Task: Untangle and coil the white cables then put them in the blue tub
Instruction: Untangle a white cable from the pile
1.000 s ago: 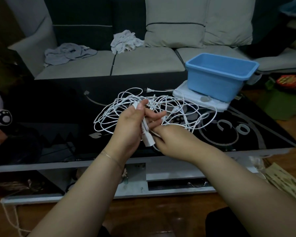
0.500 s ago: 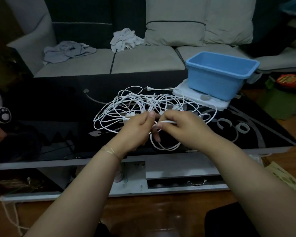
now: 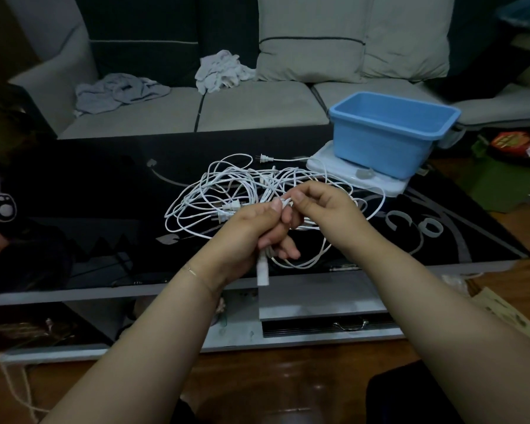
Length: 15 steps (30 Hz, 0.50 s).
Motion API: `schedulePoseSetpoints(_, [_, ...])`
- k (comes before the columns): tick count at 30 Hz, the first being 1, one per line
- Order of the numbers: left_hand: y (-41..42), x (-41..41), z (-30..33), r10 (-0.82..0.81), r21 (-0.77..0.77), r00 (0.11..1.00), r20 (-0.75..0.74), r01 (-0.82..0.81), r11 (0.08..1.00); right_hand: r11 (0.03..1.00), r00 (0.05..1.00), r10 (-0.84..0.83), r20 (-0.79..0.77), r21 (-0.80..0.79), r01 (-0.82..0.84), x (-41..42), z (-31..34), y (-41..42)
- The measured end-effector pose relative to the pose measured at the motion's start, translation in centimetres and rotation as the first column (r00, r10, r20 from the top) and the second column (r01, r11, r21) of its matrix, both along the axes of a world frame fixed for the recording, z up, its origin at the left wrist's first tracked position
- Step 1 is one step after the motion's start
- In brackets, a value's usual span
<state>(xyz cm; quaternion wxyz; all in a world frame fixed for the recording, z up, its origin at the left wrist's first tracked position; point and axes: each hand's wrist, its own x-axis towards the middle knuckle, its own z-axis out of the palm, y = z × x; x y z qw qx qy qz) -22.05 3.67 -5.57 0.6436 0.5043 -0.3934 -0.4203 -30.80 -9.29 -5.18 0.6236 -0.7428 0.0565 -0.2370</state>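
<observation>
Fingers of the left hand (image 3: 251, 234) clench one cable's connector end; the right hand (image 3: 322, 206) pinches its strand above the white cables (image 3: 227, 194) tangled on the table (image 3: 89, 191). Pulling hard could tighten knots.

Glossy black glass tabletop (image 3: 83, 191), reflective. Smooth matt blue plastic tub (image 3: 380, 148). Thin white plastic-sheathed cables (image 3: 196, 206), smooth; grey cloth sofa cushions (image 3: 257, 108), matt.

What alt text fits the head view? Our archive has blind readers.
A person's left hand and right hand pinch a strand of the tangled white cables above a glossy black table, a white plug hanging below the left hand. An empty blue plastic tub sits at the table's far right, a grey sofa behind.
</observation>
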Motion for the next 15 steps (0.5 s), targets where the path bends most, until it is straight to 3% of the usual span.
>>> schedulePoseSetpoints(5, [-0.1, -0.1, 0.5, -0.046, -0.118, 0.957, -0.286, 0.012, 0.993, 0.995, 0.992, -0.096, -0.079, -0.024, 0.095, 0.4, -0.6, 1.0])
schedulePoseSetpoints(7, [0.1, 0.0, 0.7, -0.043, -0.158, 0.951, -0.305, -0.006, 0.987, 0.957, 0.971, -0.194, -0.14, -0.245, 0.156, 0.6, -1.1, 1.1])
schedulePoseSetpoints(9, [0.3, 0.0, 1.0, 0.037, -0.164, 0.955, -0.293, -0.089, 0.983, 0.772, 0.927, -0.297, -0.229, -0.629, 0.092, 0.3, -1.1, 1.4])
schedulePoseSetpoints(10, [0.3, 0.0, 1.3, 0.096, -0.152, 0.95, -0.299, -0.147, 0.977, 0.672, 0.915, -0.327, -0.235, -0.739, 0.051, 0.1, -1.0, 1.7])
schedulePoseSetpoints(13, [0.3, 0.5, 1.6, 0.216, -0.15, 0.894, -0.393, -0.294, 0.944, 0.496, 0.92, -0.313, -0.235, -0.866, -0.052, -0.3, -0.7, 2.3])
schedulePoseSetpoints(15, [0.4, 0.9, 1.6, 0.236, -0.185, 0.873, -0.426, -0.34, 0.922, 0.432, 0.914, -0.305, -0.267, -0.894, -0.117, -0.6, -0.7, 2.6])
